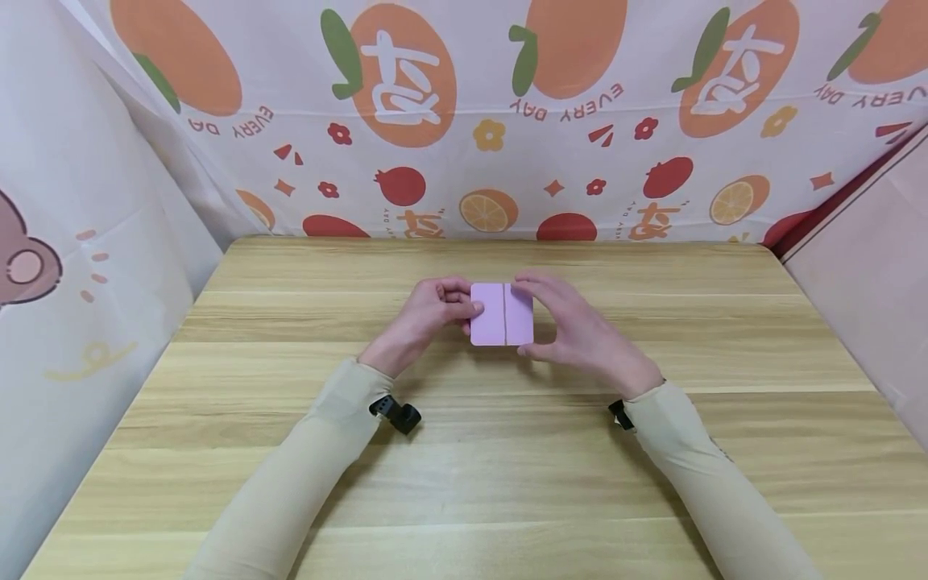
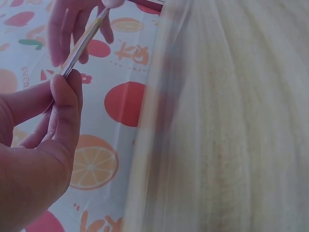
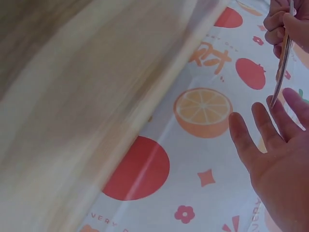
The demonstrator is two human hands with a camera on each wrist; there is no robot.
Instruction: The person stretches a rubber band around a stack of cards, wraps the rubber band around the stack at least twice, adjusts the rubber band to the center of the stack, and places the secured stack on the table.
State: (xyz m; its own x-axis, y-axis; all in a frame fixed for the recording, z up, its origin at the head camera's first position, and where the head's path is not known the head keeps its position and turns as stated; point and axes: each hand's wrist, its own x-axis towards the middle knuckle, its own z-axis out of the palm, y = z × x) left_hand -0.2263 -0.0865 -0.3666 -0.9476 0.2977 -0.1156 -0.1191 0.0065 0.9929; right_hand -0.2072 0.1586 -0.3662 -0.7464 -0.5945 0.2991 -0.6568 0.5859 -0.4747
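My left hand [image 1: 432, 310] pinches the left edge of a thin lilac square [image 1: 487, 316], its thumb on the face turned to me. The square has rounded corners, and a narrow brown band or line runs down it right of the middle. Seen nearly edge-on in the left wrist view, the square [image 2: 86, 41] looks thin and perhaps layered. My right hand [image 1: 573, 326] is spread at the square's right side, index finger by the top edge and thumb by the bottom corner. Extended fingers show on the right hand [image 3: 285, 159] in the right wrist view, close to the square's edge.
Below the hands lies a light wood-grain table [image 1: 464, 475]. A white fruit-print cloth [image 1: 442, 173] hangs behind its far edge, with pale cloth [image 1: 94, 217] at the left. Dark wrist straps [image 1: 397, 415] sit over the beige sleeves [image 1: 290, 467].
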